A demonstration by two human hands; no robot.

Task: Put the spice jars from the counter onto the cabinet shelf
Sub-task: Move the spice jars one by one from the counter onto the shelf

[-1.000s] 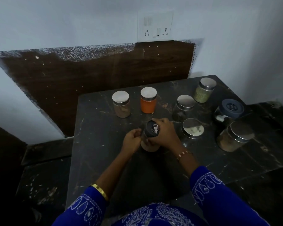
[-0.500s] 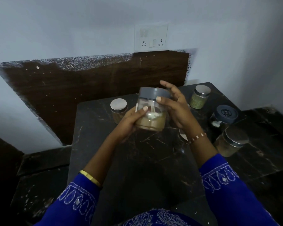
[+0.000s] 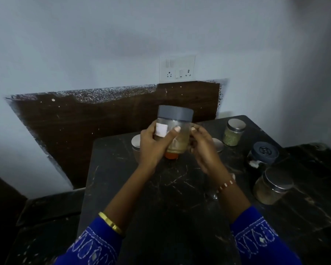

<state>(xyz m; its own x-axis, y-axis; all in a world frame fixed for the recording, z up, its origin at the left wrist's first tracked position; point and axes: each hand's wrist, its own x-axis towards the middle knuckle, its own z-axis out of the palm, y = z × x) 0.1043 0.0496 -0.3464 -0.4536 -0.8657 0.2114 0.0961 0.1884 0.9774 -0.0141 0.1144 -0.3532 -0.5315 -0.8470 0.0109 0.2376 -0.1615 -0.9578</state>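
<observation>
The left hand (image 3: 153, 144) grasps the grey-lidded jar (image 3: 175, 129) upright; the right hand (image 3: 203, 148) steadies its side, fingers curled. Keep it level and clear the far counter jars.

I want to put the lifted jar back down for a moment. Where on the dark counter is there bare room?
The near part of the counter, under both forearms, is bare, as is its left strip. The back and right edge are crowded: the green spice jar, the blue-lidded jar, the steel-lidded jar.
</observation>
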